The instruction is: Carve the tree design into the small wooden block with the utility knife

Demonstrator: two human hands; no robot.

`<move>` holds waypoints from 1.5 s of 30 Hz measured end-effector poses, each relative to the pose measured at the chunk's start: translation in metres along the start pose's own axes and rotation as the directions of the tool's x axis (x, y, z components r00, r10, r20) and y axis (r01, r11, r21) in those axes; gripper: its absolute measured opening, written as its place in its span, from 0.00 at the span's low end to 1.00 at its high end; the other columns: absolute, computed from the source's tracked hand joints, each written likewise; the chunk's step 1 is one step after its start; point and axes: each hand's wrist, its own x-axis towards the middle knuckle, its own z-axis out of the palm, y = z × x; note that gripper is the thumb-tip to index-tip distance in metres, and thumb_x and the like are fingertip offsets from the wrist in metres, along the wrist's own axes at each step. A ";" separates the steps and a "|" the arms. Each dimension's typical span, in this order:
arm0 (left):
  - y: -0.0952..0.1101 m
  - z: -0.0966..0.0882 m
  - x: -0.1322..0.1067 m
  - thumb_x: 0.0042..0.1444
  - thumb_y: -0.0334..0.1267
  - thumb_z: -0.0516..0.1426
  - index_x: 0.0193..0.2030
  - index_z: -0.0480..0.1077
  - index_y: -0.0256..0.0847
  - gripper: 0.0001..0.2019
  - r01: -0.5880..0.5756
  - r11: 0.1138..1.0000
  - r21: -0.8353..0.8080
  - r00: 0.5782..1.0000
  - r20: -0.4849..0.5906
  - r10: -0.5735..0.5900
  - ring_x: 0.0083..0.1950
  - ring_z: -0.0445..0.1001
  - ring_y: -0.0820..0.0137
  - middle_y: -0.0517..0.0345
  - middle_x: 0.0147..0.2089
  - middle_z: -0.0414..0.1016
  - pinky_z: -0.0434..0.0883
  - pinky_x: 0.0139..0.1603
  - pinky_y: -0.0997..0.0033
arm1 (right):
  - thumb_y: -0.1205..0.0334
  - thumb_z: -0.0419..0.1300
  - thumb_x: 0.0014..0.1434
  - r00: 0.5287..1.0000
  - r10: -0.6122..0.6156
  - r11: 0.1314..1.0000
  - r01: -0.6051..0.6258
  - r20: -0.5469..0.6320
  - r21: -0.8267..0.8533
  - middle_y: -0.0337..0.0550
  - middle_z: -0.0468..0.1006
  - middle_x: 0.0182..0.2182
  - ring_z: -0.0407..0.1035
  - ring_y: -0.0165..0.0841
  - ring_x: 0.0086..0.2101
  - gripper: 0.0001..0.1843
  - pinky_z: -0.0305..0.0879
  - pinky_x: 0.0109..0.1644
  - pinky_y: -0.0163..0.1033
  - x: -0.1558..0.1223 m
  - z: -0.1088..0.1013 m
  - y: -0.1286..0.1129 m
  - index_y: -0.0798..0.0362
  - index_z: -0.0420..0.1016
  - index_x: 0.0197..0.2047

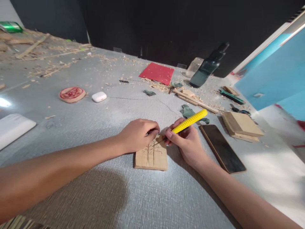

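Head view: the right hand [187, 141] pinched a yellow knife [190, 121], tip at the wooden block [154, 161] on the table [152, 197]; the left hand [138, 135] curled over it, grip unclear to me. Carving seemed underway; another stroke called for bracing.

both arms bare from frame edge to fingertips. Bare, smooth, slim left forearm [71, 170]: rounded profile, broadest near the frame edge, tapers to a narrow wrist. Bare left hand [139, 135]: smooth rounded back, soft knuckle contours, slender fingers. Bare, smooth right forearm [233, 190]: similar build, same taper to the wrist. Bare right hand [190, 146]: slender fingers, thumb with rounded tip. Upper arms out of frame, finer detail too blurred to read
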 end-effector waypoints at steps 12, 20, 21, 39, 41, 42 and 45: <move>-0.001 0.000 0.000 0.69 0.35 0.54 0.41 0.75 0.42 0.08 0.002 1.000 -0.022 1.000 0.004 -0.002 0.43 0.76 0.70 0.63 0.40 0.80 0.67 0.45 0.68 | 0.63 0.75 0.55 0.998 -0.038 0.999 0.036 -0.046 -0.031 0.35 0.80 0.27 0.74 0.26 0.22 0.19 0.69 0.25 0.30 -0.003 0.001 0.001 0.51 0.67 0.37; -0.001 -0.001 0.000 0.69 0.35 0.54 0.41 0.75 0.42 0.09 0.003 1.000 -0.030 1.000 0.005 -0.003 0.43 0.76 0.70 0.62 0.40 0.80 0.67 0.45 0.68 | 0.64 0.74 0.56 0.996 -0.055 0.998 0.052 -0.069 -0.042 0.34 0.78 0.24 0.73 0.25 0.21 0.17 0.68 0.25 0.29 -0.002 0.001 0.002 0.52 0.68 0.36; -0.001 -0.001 0.000 0.69 0.35 0.54 0.41 0.75 0.42 0.09 0.006 0.999 -0.032 1.000 0.006 -0.006 0.42 0.76 0.70 0.61 0.40 0.80 0.67 0.44 0.68 | 0.63 0.75 0.55 0.997 -0.050 0.998 0.049 -0.053 -0.028 0.34 0.79 0.26 0.73 0.26 0.21 0.17 0.68 0.25 0.30 -0.002 0.001 0.001 0.51 0.68 0.37; 0.002 -0.003 -0.001 0.69 0.35 0.54 0.41 0.76 0.41 0.09 0.005 0.999 -0.035 1.000 0.017 -0.004 0.42 0.76 0.69 0.60 0.40 0.80 0.67 0.43 0.68 | 0.62 0.75 0.55 0.995 -0.034 0.997 0.028 -0.095 -0.071 0.34 0.77 0.23 0.72 0.27 0.21 0.17 0.66 0.25 0.32 -0.002 0.001 0.001 0.51 0.68 0.36; 0.001 -0.003 0.000 0.69 0.34 0.54 0.41 0.76 0.41 0.09 0.002 1.000 -0.028 1.000 0.015 -0.001 0.43 0.76 0.70 0.60 0.41 0.80 0.67 0.43 0.68 | 0.62 0.75 0.55 0.992 -0.034 0.998 0.026 -0.125 -0.064 0.34 0.76 0.22 0.71 0.27 0.20 0.17 0.65 0.24 0.32 -0.001 0.000 0.002 0.51 0.68 0.36; 0.001 -0.003 0.000 0.69 0.34 0.54 0.41 0.76 0.41 0.09 -0.001 1.000 -0.025 1.000 0.015 0.001 0.43 0.76 0.70 0.60 0.41 0.80 0.67 0.43 0.68 | 0.62 0.75 0.55 0.992 -0.032 0.998 0.025 -0.124 -0.058 0.33 0.76 0.23 0.71 0.27 0.20 0.17 0.65 0.23 0.32 -0.001 0.000 0.002 0.51 0.68 0.36; 0.001 -0.003 0.000 0.69 0.35 0.54 0.41 0.76 0.41 0.09 -0.001 1.000 -0.024 1.000 0.020 0.001 0.42 0.76 0.70 0.60 0.40 0.80 0.67 0.43 0.68 | 0.62 0.75 0.54 0.996 -0.023 0.999 0.020 -0.086 -0.041 0.34 0.78 0.25 0.72 0.28 0.21 0.19 0.67 0.24 0.33 -0.001 0.000 0.001 0.50 0.67 0.38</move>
